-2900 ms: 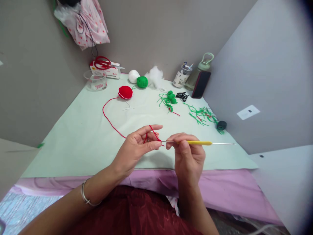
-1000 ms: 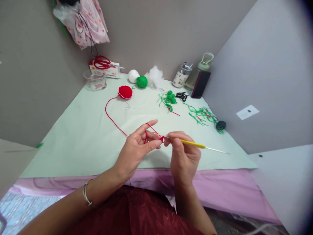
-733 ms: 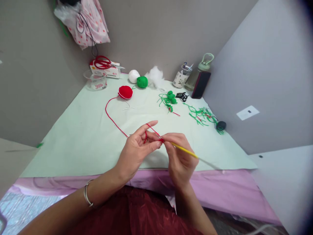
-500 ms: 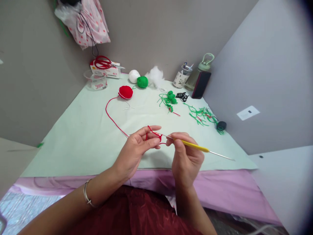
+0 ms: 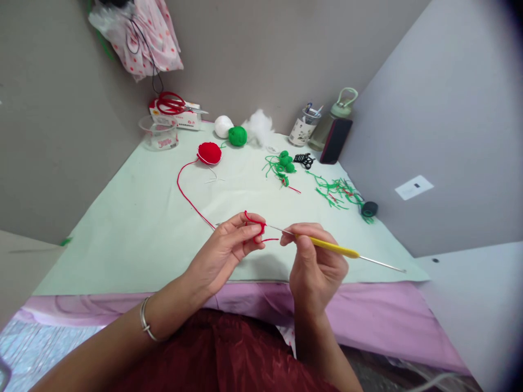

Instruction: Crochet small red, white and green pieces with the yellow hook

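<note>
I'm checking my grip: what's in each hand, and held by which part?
Your right hand holds a double-ended crochet hook by its yellow handle. Your left hand pinches a small red crochet piece; exactly where is unclear.

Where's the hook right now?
In the head view, the hook is right of centre, in the right hand, one end at the red yarn in the left hand.

3 grey walls point(image 5: 253, 60) enclosed the pale green tabletop point(image 5: 134, 228), the right wall point(image 5: 461, 120) palest and bearing a white plate point(image 5: 408, 188). Lilac-pink fabric point(image 5: 388, 316) hung below the tabletop; a bluish, streaked surface point(image 5: 49, 348) showed low on the left. The light was soft.
</note>
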A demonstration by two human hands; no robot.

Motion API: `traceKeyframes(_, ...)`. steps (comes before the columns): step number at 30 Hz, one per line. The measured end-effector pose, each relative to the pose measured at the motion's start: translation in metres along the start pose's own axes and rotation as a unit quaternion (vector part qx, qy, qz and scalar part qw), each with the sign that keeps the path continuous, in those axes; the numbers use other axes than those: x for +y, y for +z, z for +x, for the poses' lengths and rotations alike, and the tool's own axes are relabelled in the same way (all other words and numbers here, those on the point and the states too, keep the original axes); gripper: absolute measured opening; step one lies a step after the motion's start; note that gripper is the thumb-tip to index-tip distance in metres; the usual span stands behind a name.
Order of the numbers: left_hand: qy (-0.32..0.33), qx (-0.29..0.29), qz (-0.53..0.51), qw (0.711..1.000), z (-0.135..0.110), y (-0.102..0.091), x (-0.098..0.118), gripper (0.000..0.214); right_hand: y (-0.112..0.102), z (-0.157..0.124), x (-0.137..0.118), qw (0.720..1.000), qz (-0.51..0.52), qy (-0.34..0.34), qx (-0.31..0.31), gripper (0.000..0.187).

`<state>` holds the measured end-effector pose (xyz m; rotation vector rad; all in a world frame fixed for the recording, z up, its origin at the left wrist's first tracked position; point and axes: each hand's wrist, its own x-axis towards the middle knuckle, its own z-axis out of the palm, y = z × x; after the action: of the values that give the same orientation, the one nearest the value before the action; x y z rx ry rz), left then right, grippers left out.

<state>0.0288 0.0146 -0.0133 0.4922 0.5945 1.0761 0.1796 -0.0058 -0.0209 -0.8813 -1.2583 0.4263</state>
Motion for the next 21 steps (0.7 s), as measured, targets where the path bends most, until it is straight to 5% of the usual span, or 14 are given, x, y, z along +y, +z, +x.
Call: traceKeyframes(21, 0.006, -0.002, -0.001, 1.0, -0.0007, 0.0004, 0.0011, 0.003, -0.0006, -0.0007, -0.0006, 0.999, -0.021, -0.02, -0.016, 0.019)
